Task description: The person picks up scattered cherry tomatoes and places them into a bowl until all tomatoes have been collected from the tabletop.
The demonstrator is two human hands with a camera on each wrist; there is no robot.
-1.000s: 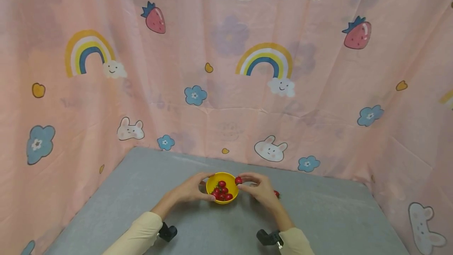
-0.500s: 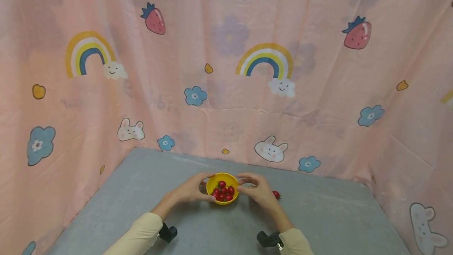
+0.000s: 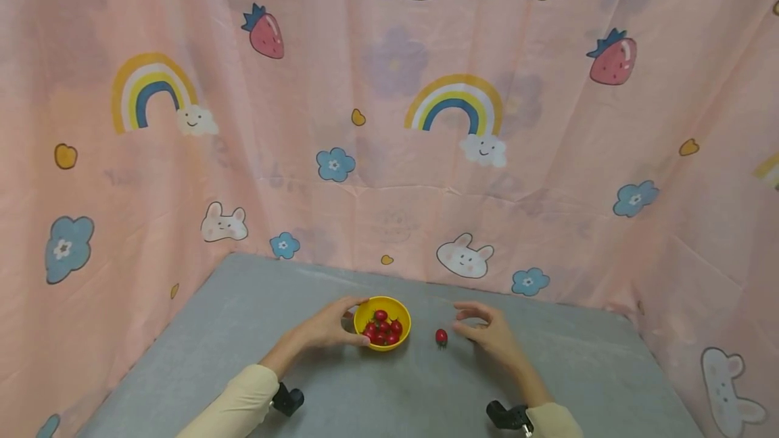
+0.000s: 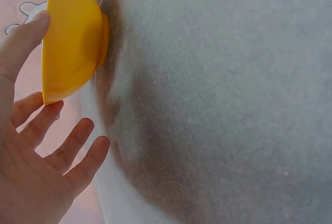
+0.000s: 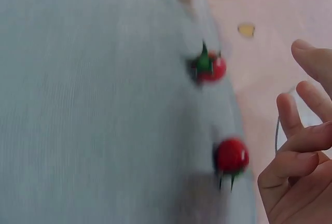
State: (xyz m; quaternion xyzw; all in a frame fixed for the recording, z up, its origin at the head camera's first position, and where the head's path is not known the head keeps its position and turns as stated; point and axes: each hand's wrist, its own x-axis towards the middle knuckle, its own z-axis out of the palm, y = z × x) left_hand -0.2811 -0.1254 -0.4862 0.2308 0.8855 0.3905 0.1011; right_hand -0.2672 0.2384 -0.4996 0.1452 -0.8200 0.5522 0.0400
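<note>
A small yellow bowl [image 3: 382,345] with several red cherry tomatoes [image 3: 382,328] in it stands on the grey table. My left hand [image 3: 331,323] grips its left side, thumb at the near rim and fingertips at the far rim; in the left wrist view the bowl [image 4: 75,42] sits between thumb and fingers. Right of the bowl lies a single cherry tomato [image 3: 441,337], stem toward me. My right hand [image 3: 487,330] is beyond it, fingers loosely bent around nothing. The right wrist view shows a second loose tomato [image 5: 232,155] near that hand, hidden in the head view.
The grey table [image 3: 292,384] runs back to a pink printed curtain [image 3: 389,215] behind and at both sides. A black wrist mount [image 3: 287,399] sits on my left wrist, another black mount [image 3: 510,416] on my right.
My right hand let a cherry tomato go into the bowl, then moved right, uncovering one loose tomato and covering another in the head view. My left hand stayed on the bowl.
</note>
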